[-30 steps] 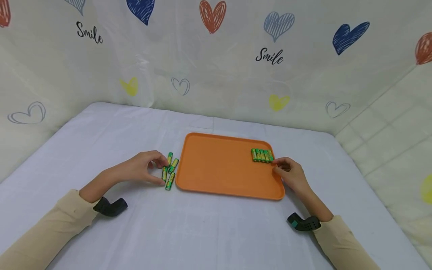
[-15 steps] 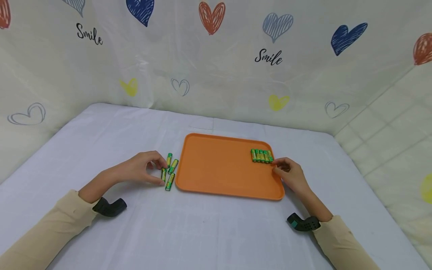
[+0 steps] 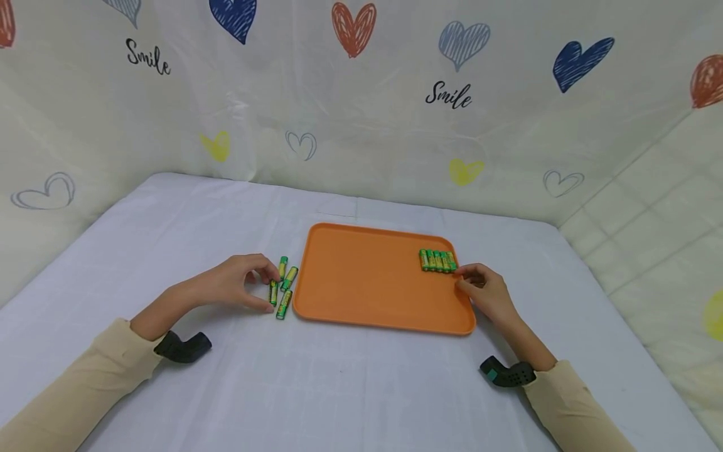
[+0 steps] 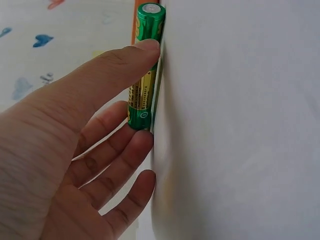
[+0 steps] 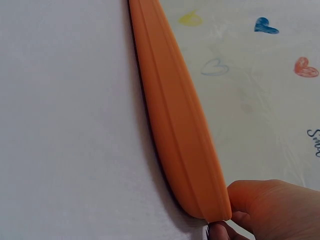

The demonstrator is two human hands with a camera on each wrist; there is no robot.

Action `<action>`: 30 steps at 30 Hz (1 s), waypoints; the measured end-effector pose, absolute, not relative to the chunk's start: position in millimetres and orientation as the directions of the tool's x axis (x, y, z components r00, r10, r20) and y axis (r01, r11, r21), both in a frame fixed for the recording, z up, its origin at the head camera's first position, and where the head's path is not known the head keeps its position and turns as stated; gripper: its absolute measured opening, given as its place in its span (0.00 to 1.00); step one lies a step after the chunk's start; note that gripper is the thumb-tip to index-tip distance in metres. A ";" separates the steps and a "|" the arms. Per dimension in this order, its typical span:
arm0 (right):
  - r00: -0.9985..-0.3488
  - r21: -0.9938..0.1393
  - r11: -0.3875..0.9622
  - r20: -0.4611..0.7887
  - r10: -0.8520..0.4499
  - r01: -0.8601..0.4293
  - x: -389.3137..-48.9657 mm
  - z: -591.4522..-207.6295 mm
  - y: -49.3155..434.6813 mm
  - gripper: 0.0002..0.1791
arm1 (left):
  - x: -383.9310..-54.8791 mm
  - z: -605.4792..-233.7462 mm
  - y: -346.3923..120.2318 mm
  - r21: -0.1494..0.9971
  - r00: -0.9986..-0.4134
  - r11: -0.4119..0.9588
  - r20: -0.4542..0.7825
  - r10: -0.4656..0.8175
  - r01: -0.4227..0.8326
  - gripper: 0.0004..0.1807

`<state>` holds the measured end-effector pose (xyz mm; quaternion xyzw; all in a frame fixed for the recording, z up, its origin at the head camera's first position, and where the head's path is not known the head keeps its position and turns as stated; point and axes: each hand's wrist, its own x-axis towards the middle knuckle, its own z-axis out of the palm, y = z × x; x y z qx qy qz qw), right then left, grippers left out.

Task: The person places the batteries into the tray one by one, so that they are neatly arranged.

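Several green and yellow batteries (image 3: 284, 304) lie loosely on the cloth just left of the orange tray (image 3: 367, 276). My left hand (image 3: 240, 280) is at this group, its thumb and fingers spread apart around the leftmost battery (image 3: 273, 293). In the left wrist view the thumb crosses in front of a battery (image 4: 142, 90), with fingertips right at its lower end. More batteries stand side by side in a neat row (image 3: 437, 260) at the tray's right end. My right hand (image 3: 488, 292) rests over the tray's right rim, fingertips close to the row's lower right corner, thumb apart from them.
A white cloth (image 3: 350, 389) covers the table. Behind it hangs a pale backdrop (image 3: 361, 150) with printed hearts and "Smile" lettering. Each wrist wears a black device (image 3: 183, 347), and the sleeves are beige.
The left thumb has drawn slightly away from the loose batteries. The right hand, the row and the tray have stayed put.
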<state>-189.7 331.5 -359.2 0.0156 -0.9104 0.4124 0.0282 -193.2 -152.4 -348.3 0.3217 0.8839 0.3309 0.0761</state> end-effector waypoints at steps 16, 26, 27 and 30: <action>-0.998 -0.756 0.653 0.060 0.002 -0.043 -188.6 -357.2 329.5 0.16 | -195.3 -338.8 -148.2 0.653 -0.729 0.442 0.259 0.634 0.615 0.24; -0.997 -0.761 0.646 0.075 0.003 -0.055 -188.6 -358.2 334.5 0.16 | -198.7 -331.0 -134.6 0.657 -0.714 0.412 0.287 0.638 0.632 0.23; -0.997 -0.763 0.644 0.073 0.005 -0.053 -188.7 -358.4 334.3 0.16 | -198.9 -330.8 -133.0 0.658 -0.714 0.411 0.285 0.639 0.631 0.24; -0.997 -0.763 0.645 0.071 0.006 -0.050 -189.5 -358.8 333.1 0.15 | -199.6 -332.2 -128.1 0.668 -0.720 0.412 0.274 0.638 0.619 0.24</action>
